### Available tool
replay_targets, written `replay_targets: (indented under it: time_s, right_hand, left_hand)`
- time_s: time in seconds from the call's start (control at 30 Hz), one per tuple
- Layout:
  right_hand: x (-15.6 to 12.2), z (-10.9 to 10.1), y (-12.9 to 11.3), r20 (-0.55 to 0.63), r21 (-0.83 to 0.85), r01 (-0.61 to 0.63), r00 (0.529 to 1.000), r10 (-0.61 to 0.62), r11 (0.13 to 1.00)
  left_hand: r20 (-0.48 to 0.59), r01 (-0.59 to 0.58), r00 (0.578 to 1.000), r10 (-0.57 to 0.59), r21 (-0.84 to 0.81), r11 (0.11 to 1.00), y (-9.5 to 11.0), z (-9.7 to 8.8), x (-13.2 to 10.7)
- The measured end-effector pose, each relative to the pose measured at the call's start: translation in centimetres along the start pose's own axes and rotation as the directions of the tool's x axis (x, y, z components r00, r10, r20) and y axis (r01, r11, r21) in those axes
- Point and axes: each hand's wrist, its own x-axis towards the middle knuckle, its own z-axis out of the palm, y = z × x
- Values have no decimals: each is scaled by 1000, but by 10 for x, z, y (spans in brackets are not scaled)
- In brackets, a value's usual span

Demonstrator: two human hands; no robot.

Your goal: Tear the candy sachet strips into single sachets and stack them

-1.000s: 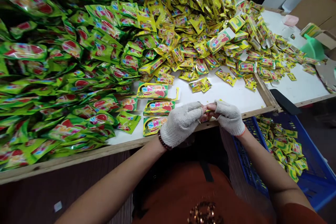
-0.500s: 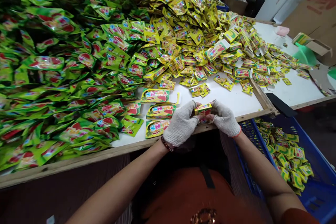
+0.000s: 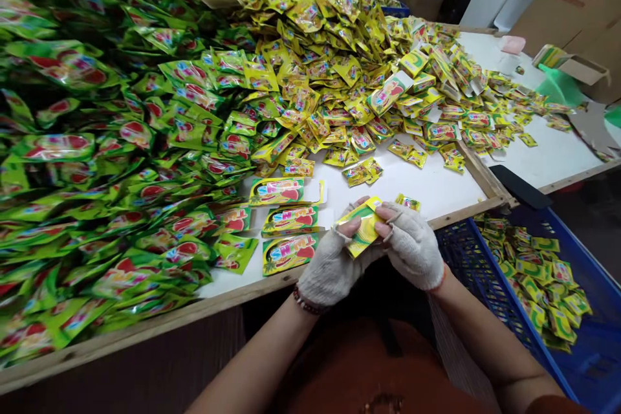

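Between my gloved hands is a small yellow and green carton (image 3: 363, 228), tilted with its broad face up over the table's front edge. My left hand (image 3: 328, 265) grips its left side, thumb on the face. The fingers of my right hand (image 3: 412, 242) close on its right end. To the left lie several flat cartons, among them a printed carton (image 3: 291, 252) near my left wrist and another carton (image 3: 290, 220) behind it. A small yellow sachet (image 3: 407, 202) lies just behind my right hand. Further back rests a pair of sachets (image 3: 363, 171).
Green pouches (image 3: 121, 162) are heaped along the left. A mound of yellow sachets (image 3: 315, 45) covers the back, with mixed cartons to its right. A wooden rim (image 3: 145, 320) edges the table. Below right stands a blue crate (image 3: 589, 343) holding filled cartons; a dark flat object (image 3: 521, 186) juts above it.
The carton in my hands has turned from its narrow side to its broad green and yellow face and come nearer to me. A sachet now shows behind my right hand.
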Motion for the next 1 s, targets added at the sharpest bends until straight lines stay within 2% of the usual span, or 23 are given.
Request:
replay_targets:
  time_s: [0.1, 0.2, 0.33, 0.57, 0.73, 0.8, 0.87, 1.0]
  right_hand:
    - [4, -8, -3, 46, 62, 13, 999, -16, 998]
    - [8, -18, -1, 98, 121, 26, 994, -38, 992]
    - [13, -27, -1, 144, 126, 45, 988, -63, 991]
    - [16, -28, -9, 145, 69, 61, 987, -70, 996]
    - [13, -23, -15, 126, 144, -88, 990, 70, 986]
    - [11, -19, -18, 108, 161, -130, 988, 113, 978]
    - [9, -14, -21, 112, 151, -123, 988, 106, 981]
    - [4, -8, -26, 116, 23, -73, 991, 70, 997]
  left_hand:
    - [27, 11, 1000, -10, -54, 998, 3, -1, -1]
    - [110, 49, 993, -42, -65, 997, 10, -1, -4]
    - [170, 81, 983, -66, -82, 993, 15, 1, -7]
    - [74, -16, 997, 11, 67, 998, 7, 10, -9]
    - [-31, -123, 991, 130, 169, 978, 2, 16, -10]
    - [-33, -102, 993, 110, 177, 979, 4, 16, -10]
    - [-39, -56, 997, 62, 141, 988, 8, 14, -10]
    - [-82, 42, 996, -39, 39, 998, 11, 13, -10]
